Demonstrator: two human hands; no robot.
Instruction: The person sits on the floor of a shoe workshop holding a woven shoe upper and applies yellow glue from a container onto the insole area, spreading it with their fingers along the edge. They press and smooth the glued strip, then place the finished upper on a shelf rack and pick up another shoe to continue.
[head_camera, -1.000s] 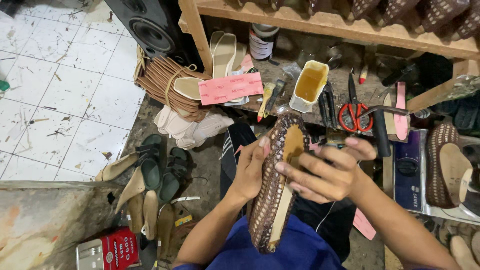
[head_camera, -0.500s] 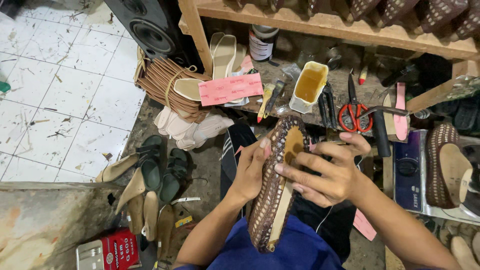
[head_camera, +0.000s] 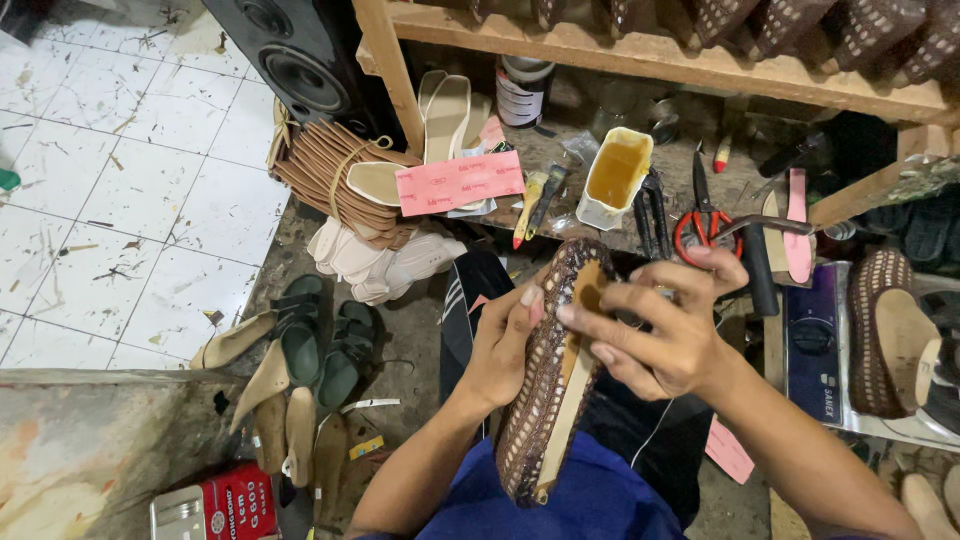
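A white tiled floor (head_camera: 110, 190) fills the left side, with a black loudspeaker (head_camera: 300, 65) standing at its far edge and a wooden shelf (head_camera: 700, 60) running across the top, woven shoes lined up on it. Below the shelf lies the cluttered tabletop (head_camera: 560, 165), carrying a bundle of tan insoles (head_camera: 320, 175) tied with a band, a pink sheet (head_camera: 458, 182), a white container of amber glue (head_camera: 615, 175), red-handled scissors (head_camera: 705, 215) and a dark tin (head_camera: 522, 92). On the floor near the person's left sit green sandals (head_camera: 320, 345) and a red tin (head_camera: 215, 508).

In the middle, over the lap, the person holds a brown woven shoe upper (head_camera: 535, 400) lengthwise, toe pointing away, with a pale insole showing inside it. The left hand (head_camera: 505, 345) is closed around the shoe's left edge, thumb pressed on the woven rim. The right hand (head_camera: 665, 325) grips the right edge near the toe, fingers curled onto the insole, and a thin dark tool (head_camera: 765, 226) pinched at its index finger sticks out to the right. Another woven shoe (head_camera: 890, 335) rests at the far right
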